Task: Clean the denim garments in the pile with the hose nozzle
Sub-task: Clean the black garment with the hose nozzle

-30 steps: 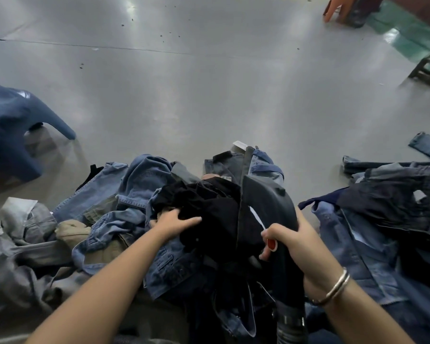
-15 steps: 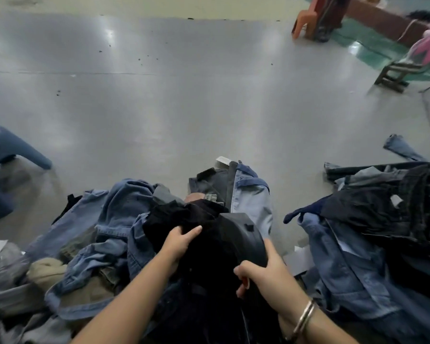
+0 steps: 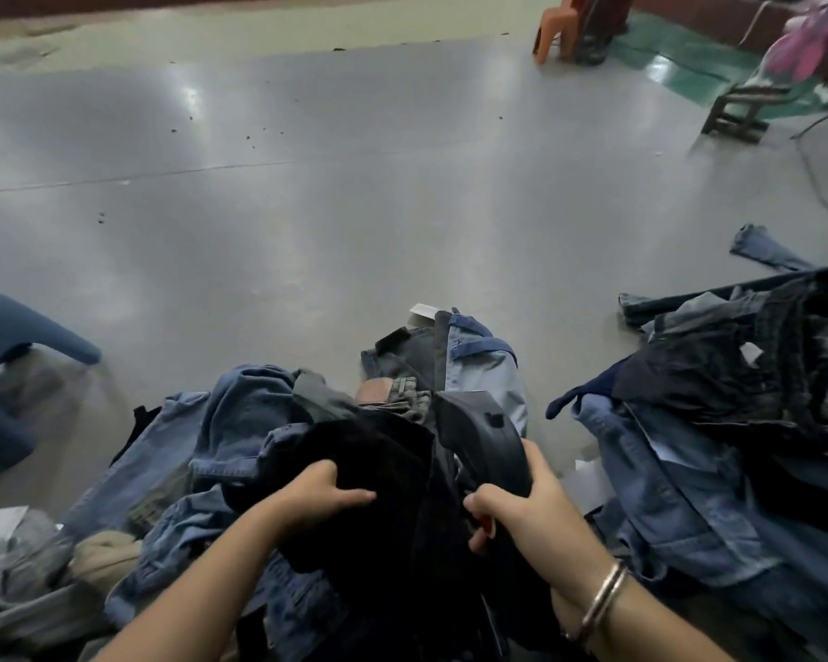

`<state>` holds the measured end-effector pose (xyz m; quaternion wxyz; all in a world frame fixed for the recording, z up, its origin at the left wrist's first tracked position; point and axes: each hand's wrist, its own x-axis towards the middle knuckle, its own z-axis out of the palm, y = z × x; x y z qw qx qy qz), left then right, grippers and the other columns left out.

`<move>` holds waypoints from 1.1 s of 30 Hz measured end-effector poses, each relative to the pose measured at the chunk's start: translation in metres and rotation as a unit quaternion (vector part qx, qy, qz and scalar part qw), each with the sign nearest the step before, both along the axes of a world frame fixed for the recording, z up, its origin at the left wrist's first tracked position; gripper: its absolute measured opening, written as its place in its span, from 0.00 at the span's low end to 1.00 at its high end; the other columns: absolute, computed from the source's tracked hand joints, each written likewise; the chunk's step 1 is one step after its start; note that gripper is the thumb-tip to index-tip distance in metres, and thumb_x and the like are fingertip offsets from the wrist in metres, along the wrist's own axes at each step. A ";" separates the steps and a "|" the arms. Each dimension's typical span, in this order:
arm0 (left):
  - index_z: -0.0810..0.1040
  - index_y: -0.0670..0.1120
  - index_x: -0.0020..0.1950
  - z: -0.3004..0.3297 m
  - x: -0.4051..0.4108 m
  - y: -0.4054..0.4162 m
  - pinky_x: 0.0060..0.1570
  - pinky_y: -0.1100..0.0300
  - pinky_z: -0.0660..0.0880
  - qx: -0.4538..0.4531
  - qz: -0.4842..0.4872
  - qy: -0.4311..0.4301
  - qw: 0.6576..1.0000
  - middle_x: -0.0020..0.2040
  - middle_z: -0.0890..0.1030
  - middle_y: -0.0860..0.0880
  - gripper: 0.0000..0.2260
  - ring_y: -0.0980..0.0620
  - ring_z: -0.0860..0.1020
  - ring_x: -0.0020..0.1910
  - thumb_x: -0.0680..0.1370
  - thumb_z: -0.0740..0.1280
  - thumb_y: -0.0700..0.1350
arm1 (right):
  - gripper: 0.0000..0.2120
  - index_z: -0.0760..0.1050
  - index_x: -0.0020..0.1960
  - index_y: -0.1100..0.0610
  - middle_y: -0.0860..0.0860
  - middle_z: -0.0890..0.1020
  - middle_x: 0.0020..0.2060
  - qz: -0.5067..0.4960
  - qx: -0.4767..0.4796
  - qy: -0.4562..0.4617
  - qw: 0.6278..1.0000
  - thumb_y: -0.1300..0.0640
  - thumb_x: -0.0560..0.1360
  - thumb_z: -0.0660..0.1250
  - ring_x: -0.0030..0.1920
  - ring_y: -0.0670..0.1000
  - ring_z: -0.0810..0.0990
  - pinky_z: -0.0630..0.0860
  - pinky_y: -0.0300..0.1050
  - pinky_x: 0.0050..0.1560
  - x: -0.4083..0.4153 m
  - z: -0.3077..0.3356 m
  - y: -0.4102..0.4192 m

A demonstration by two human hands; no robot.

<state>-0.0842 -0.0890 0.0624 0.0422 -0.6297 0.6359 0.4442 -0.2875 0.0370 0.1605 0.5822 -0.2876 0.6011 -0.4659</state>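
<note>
Atop denim pile (image 3: 221, 451): nozzle (image 3: 486, 444) gripped, right hand (image 3: 522, 511); left hand (image 3: 319, 494) pinching dark garment (image 3: 378, 451).

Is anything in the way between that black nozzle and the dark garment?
Nothing visible. The right hand grips the black nozzle right against the dark garment, which the left hand holds on the pile.

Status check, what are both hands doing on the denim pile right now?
Left hand grips dark garment. Right hand holds black nozzle against it. Denim pile underneath, nothing blocking.
</note>
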 end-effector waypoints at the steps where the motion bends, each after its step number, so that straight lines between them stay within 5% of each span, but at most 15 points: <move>1: 0.69 0.44 0.35 -0.002 -0.001 0.001 0.28 0.66 0.66 -0.045 -0.035 -0.033 0.998 0.33 0.72 0.51 0.17 0.57 0.71 0.31 0.73 0.72 0.51 | 0.18 0.70 0.58 0.58 0.55 0.77 0.34 -0.006 0.004 0.001 1.000 0.73 0.72 0.65 0.26 0.53 0.74 0.74 0.40 0.26 0.000 -0.001 -0.001; 2: 0.70 0.44 0.35 -0.001 -0.005 0.003 0.31 0.64 0.68 -0.093 -0.020 0.009 0.995 0.33 0.74 0.50 0.16 0.55 0.73 0.32 0.74 0.72 0.50 | 0.18 0.70 0.59 0.59 0.56 0.77 0.36 -0.011 0.008 0.003 1.000 0.73 0.72 0.65 0.26 0.52 0.74 0.74 0.39 0.26 0.002 -0.003 -0.003; 4: 0.78 0.41 0.45 0.009 -0.012 0.005 0.41 0.60 0.76 -0.083 0.174 0.258 0.947 0.41 0.82 0.46 0.06 0.48 0.81 0.42 0.76 0.70 0.43 | 0.19 0.70 0.59 0.59 0.57 0.77 0.39 -0.018 0.011 0.002 1.000 0.73 0.72 0.65 0.28 0.52 0.75 0.73 0.37 0.26 0.005 -0.006 -0.004; 7: 0.83 0.43 0.51 0.035 -0.012 0.014 0.43 0.55 0.81 0.166 0.312 0.583 0.732 0.48 0.84 0.42 0.11 0.45 0.84 0.47 0.75 0.65 0.45 | 0.18 0.71 0.56 0.55 0.56 0.78 0.39 -0.009 -0.001 0.004 1.000 0.73 0.72 0.66 0.30 0.50 0.76 0.73 0.36 0.27 0.010 -0.007 -0.003; 8: 0.85 0.43 0.48 0.043 -0.010 0.018 0.42 0.55 0.81 0.207 0.299 0.611 0.703 0.47 0.85 0.43 0.11 0.46 0.84 0.46 0.74 0.64 0.45 | 0.19 0.71 0.55 0.54 0.56 0.78 0.39 -0.008 -0.009 0.002 1.000 0.73 0.72 0.66 0.29 0.49 0.76 0.73 0.36 0.27 0.011 -0.006 -0.002; 10: 0.85 0.47 0.46 0.053 -0.004 0.025 0.40 0.56 0.80 0.208 0.237 0.626 0.713 0.44 0.85 0.47 0.11 0.48 0.84 0.43 0.72 0.63 0.41 | 0.20 0.72 0.55 0.52 0.56 0.79 0.39 -0.015 -0.032 -0.005 0.999 0.73 0.71 0.67 0.27 0.46 0.77 0.74 0.37 0.27 0.011 -0.004 0.000; 14: 0.78 0.54 0.59 0.064 -0.004 0.038 0.41 0.55 0.78 0.218 0.127 0.640 0.726 0.47 0.82 0.50 0.22 0.51 0.82 0.44 0.67 0.70 0.37 | 0.23 0.71 0.59 0.53 0.53 0.81 0.39 -0.043 -0.069 0.014 0.997 0.73 0.71 0.69 0.28 0.43 0.79 0.75 0.36 0.29 0.009 -0.004 -0.002; 18: 0.80 0.48 0.60 0.075 -0.014 0.053 0.49 0.60 0.79 0.220 0.110 0.666 0.704 0.52 0.83 0.47 0.23 0.53 0.83 0.48 0.66 0.77 0.41 | 0.30 0.67 0.63 0.50 0.48 0.82 0.40 -0.068 -0.079 0.064 0.993 0.74 0.69 0.68 0.32 0.42 0.81 0.77 0.34 0.33 0.011 -0.015 -0.010; 21: 0.79 0.40 0.58 0.079 -0.019 0.061 0.45 0.59 0.80 0.168 0.184 0.625 0.740 0.51 0.83 0.42 0.20 0.49 0.83 0.47 0.66 0.73 0.38 | 0.33 0.66 0.64 0.44 0.42 0.82 0.39 -0.078 -0.095 0.139 0.983 0.70 0.68 0.69 0.35 0.38 0.81 0.75 0.31 0.35 0.013 -0.024 -0.017; 24: 0.77 0.43 0.48 0.081 -0.014 0.060 0.37 0.57 0.80 0.071 0.319 0.561 0.761 0.41 0.83 0.44 0.09 0.49 0.82 0.39 0.69 0.65 0.34 | 0.28 0.69 0.62 0.49 0.45 0.81 0.32 -0.105 -0.103 0.120 0.982 0.72 0.68 0.68 0.27 0.42 0.78 0.75 0.35 0.30 0.007 -0.023 -0.026; 27: 0.72 0.43 0.43 0.083 0.008 0.048 0.37 0.51 0.80 0.039 0.450 0.549 0.704 0.39 0.77 0.42 0.18 0.46 0.76 0.40 0.66 0.51 0.25 | 0.20 0.72 0.55 0.58 0.51 0.77 0.27 -0.168 -0.124 0.035 0.977 0.74 0.68 0.67 0.22 0.46 0.75 0.73 0.38 0.26 -0.010 -0.012 -0.039; 30: 0.75 0.43 0.52 0.089 0.033 0.046 0.43 0.56 0.81 0.052 0.444 0.659 0.605 0.47 0.81 0.42 0.23 0.45 0.80 0.47 0.62 0.55 0.28 | 0.11 0.69 0.46 0.60 0.50 0.73 0.24 -0.162 -0.150 -0.089 0.971 0.72 0.71 0.66 0.24 0.49 0.74 0.73 0.40 0.27 -0.022 -0.001 -0.045; 33: 0.79 0.45 0.53 0.084 0.023 0.063 0.55 0.55 0.77 0.120 0.372 0.692 0.607 0.49 0.84 0.46 0.12 0.48 0.83 0.49 0.72 0.62 0.41 | 0.09 0.67 0.41 0.59 0.50 0.72 0.24 -0.135 -0.162 -0.148 0.966 0.71 0.72 0.64 0.25 0.49 0.74 0.73 0.39 0.28 -0.019 0.004 -0.042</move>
